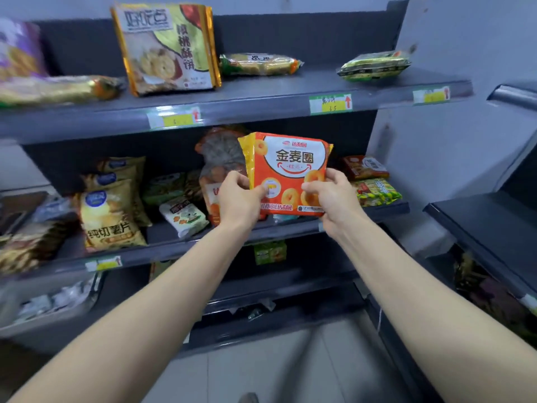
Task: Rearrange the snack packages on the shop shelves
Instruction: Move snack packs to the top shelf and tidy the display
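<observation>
Orange pack (287, 173) pinched upright by left hand (239, 196) and right hand (328, 193) before middle shelf (162, 237); placement pending, neighbouring packs untidy.

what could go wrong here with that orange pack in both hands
The orange ring-snack packet is pinched only at its lower corners by the left hand and right hand, so it might flop or slip. Pushed back, it could topple the upright brown-orange bag behind it.
</observation>
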The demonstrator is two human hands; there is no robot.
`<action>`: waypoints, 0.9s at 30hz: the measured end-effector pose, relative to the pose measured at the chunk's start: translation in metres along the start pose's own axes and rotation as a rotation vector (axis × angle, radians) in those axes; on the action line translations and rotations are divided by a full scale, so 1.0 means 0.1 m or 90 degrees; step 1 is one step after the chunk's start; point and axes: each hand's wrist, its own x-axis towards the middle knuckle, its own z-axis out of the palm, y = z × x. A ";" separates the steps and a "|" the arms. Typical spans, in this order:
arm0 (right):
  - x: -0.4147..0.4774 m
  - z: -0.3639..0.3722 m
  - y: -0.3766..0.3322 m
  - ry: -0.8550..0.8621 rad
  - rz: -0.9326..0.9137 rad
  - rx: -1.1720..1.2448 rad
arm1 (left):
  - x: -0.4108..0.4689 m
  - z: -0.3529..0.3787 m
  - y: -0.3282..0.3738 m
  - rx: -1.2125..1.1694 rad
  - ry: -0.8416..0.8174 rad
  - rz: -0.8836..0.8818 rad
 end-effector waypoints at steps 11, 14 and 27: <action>-0.63 1.24 -0.37 -0.211 -0.067 0.029 | -0.01 -1.34 0.37 -0.025 0.200 0.103; -0.75 1.73 -0.42 -0.266 -0.094 0.037 | 0.14 -1.85 0.40 -0.009 0.245 0.120; -0.73 4.48 -0.50 -0.405 -0.229 -0.075 | 1.60 -4.23 0.46 -0.016 0.332 0.176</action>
